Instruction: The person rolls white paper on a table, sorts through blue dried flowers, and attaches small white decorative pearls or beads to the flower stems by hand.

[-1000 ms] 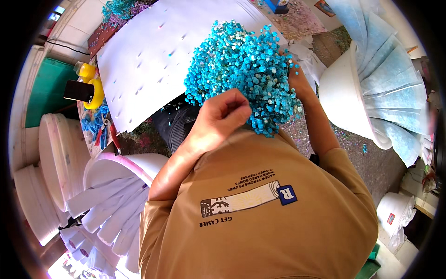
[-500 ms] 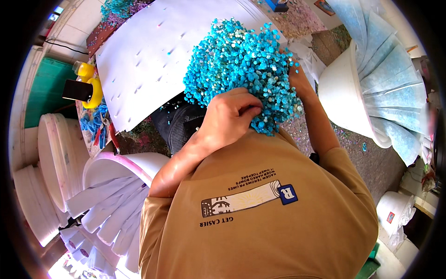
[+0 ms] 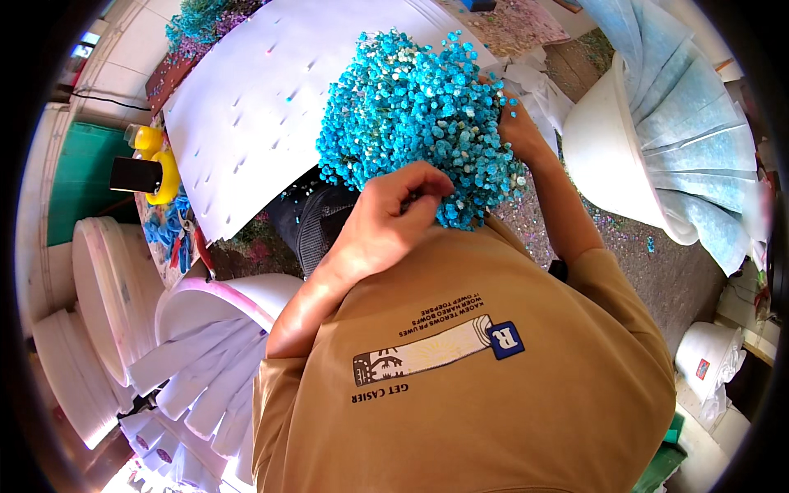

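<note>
A full bunch of turquoise baby's breath point(image 3: 411, 123), with some paler florets among the blue, is held up in front of my chest. My right hand point(image 3: 516, 127) is behind its right side, wrapped on the bunch, with most of the fingers hidden by the blossoms. At the near left edge of the flowers is my left hand point(image 3: 394, 218). Its fingers are curled, thumb and forefinger close together. Whatever they pinch, if anything, is too small to make out. The stems are out of sight beneath the flower heads.
Beyond the bunch lies a large white sheet point(image 3: 238, 107) sprinkled with fallen bits. White tubs of rolled white paper point(image 3: 218, 300) stand at left, and one with pale blue wrapping sheets point(image 3: 608, 148) at right. Red-handled pliers point(image 3: 203, 251) and yellow bottles point(image 3: 167, 179) sit at the left edge.
My left hand has drawn slightly back toward me and left, off the blossoms. The bunch and my right hand appear a little further left, as the whole view has shifted somewhat.
</note>
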Action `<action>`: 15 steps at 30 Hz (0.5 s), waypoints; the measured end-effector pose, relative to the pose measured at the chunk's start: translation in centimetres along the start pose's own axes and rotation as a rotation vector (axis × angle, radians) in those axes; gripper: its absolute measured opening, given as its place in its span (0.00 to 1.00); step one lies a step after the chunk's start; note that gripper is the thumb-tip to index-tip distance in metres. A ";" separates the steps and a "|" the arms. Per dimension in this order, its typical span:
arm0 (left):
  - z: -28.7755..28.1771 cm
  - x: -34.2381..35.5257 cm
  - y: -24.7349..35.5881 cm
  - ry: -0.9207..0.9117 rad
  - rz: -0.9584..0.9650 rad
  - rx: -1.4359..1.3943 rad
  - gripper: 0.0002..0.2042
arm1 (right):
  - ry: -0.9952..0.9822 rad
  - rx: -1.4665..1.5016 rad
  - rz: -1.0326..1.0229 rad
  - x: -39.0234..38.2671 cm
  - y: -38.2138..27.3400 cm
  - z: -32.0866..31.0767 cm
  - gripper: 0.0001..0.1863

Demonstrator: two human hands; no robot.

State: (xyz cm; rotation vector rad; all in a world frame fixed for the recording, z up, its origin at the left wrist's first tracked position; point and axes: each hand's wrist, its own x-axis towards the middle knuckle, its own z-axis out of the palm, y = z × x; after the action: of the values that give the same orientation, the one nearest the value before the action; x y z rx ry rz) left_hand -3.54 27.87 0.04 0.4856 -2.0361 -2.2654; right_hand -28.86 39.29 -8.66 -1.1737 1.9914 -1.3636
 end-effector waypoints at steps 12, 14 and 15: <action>1.8 0.7 -0.4 0.108 0.417 0.748 0.07 | 0.026 -0.015 -0.069 0.1 0.3 0.3 0.41; 1.9 0.8 -0.4 0.121 0.472 0.705 0.05 | 0.012 0.027 -0.011 0.2 0.7 0.2 0.42; 1.8 0.7 -0.2 0.120 0.472 0.706 0.05 | 0.014 0.027 -0.011 0.2 0.7 0.2 0.42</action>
State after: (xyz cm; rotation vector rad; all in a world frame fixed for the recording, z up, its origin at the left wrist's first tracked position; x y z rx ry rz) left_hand -4.67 29.45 -0.18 0.1257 -2.5049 -1.2054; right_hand -29.11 39.12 -9.39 -1.1679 1.9726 -1.4030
